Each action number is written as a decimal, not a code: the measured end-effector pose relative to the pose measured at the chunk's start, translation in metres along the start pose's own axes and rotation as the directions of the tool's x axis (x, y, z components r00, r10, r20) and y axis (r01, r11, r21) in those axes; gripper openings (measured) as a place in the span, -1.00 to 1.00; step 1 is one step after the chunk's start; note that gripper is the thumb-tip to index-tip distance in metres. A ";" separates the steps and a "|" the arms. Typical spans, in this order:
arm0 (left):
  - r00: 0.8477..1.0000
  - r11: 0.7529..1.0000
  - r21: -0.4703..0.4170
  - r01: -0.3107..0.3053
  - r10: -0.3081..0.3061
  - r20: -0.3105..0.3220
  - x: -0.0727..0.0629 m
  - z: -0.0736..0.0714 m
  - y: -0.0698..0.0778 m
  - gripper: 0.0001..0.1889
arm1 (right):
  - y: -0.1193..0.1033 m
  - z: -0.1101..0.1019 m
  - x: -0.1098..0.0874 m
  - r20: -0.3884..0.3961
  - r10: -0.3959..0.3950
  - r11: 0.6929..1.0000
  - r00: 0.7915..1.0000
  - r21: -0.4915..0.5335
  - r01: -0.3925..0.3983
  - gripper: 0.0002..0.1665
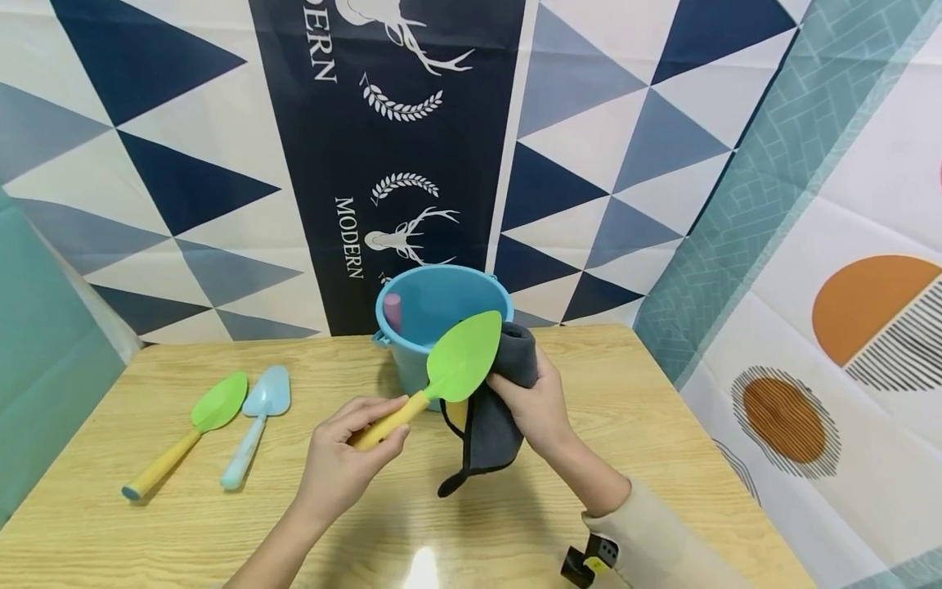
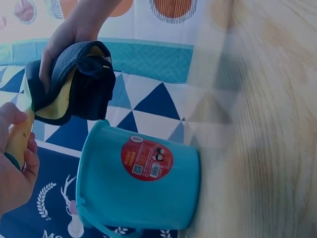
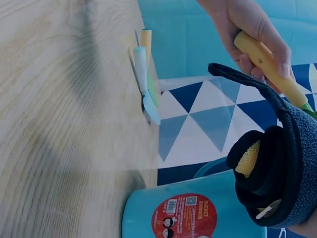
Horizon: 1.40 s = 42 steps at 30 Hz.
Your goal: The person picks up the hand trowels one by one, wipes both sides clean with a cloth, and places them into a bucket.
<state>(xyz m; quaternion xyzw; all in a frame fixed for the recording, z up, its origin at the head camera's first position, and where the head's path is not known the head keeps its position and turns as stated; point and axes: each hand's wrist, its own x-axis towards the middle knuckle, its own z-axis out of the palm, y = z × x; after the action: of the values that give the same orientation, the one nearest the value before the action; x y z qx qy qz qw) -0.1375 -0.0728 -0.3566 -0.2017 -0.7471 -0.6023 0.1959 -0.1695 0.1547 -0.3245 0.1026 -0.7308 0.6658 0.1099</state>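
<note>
My left hand [image 1: 353,454] grips the yellow handle of a toy shovel [image 1: 464,356] with a green leaf-shaped blade, raised in front of the bucket. In my right hand [image 1: 540,409] is a folded dark grey cloth [image 1: 495,433] with black edging and a yellow inner side, held up against the back of the blade. The left wrist view shows the cloth [image 2: 94,82] bunched in the right hand beside the shovel's handle [image 2: 21,136]. From the right wrist, the rolled cloth [image 3: 277,163] hides most of the right hand and the green blade.
A blue bucket [image 1: 412,368] stands at the table's back edge, a pink object [image 1: 393,311] inside it. Left on the wooden table [image 1: 603,491] lie a green shovel with yellow handle [image 1: 221,402] and a light blue shovel [image 1: 268,393]. Patterned cloth walls [image 1: 589,123] rise behind.
</note>
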 end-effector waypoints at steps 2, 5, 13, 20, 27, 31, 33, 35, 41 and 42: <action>1.000 1.000 -0.007 0.006 -0.006 -0.001 0.002 0.001 0.000 -0.67 | 0.001 0.002 -0.001 0.018 -0.008 1.000 1.000 -0.010 0.008 -0.44; 1.000 1.000 -0.023 0.001 -0.001 -0.008 0.005 0.003 0.001 -0.66 | 0.003 0.006 -0.004 0.063 -0.022 0.999 0.998 -0.030 0.024 -0.42; 0.998 0.999 0.001 -0.032 0.032 -0.048 0.012 0.004 0.004 -0.66 | 0.008 0.014 -0.014 0.196 -0.077 0.989 0.978 -0.108 0.099 -0.44; 0.996 0.999 -0.001 -0.038 0.038 -0.077 0.013 0.001 0.004 -0.65 | 0.003 0.002 -0.007 0.084 -0.062 0.986 0.995 -0.147 0.074 -0.38; 0.999 1.000 -0.002 -0.012 0.012 -0.043 0.008 -0.003 0.001 -0.67 | -0.006 -0.009 0.006 -0.117 -0.061 0.993 0.991 -0.111 0.048 -0.45; 0.999 0.999 0.016 -0.033 0.034 -0.038 0.008 -0.002 0.000 -0.66 | -0.010 -0.007 0.007 -0.101 -0.064 0.994 0.993 -0.092 0.055 -0.46; 0.997 0.998 0.028 -0.052 0.053 -0.050 0.009 -0.002 0.000 -0.65 | -0.011 -0.004 0.005 -0.057 -0.066 0.994 0.996 -0.088 0.061 -0.44; 0.995 0.997 0.032 -0.072 0.074 -0.066 0.009 0.000 0.000 -0.65 | -0.011 -0.001 0.002 -0.015 -0.070 0.993 0.997 -0.095 0.069 -0.43; 0.985 0.990 0.057 -0.130 0.135 -0.103 0.010 0.002 0.001 -0.63 | -0.004 0.007 -0.006 0.114 -0.077 0.982 0.991 -0.164 0.095 -0.41; 0.984 0.989 0.064 -0.136 0.142 -0.109 0.011 0.002 0.001 -0.63 | -0.003 0.008 -0.007 0.138 -0.080 0.977 0.987 -0.185 0.105 -0.43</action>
<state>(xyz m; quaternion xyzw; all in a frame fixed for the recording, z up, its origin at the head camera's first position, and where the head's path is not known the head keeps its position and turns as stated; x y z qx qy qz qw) -0.1460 -0.0701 -0.3501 -0.2132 -0.7355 -0.5765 0.2851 -0.1622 0.1464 -0.3244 0.1686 -0.7917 0.5782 0.1027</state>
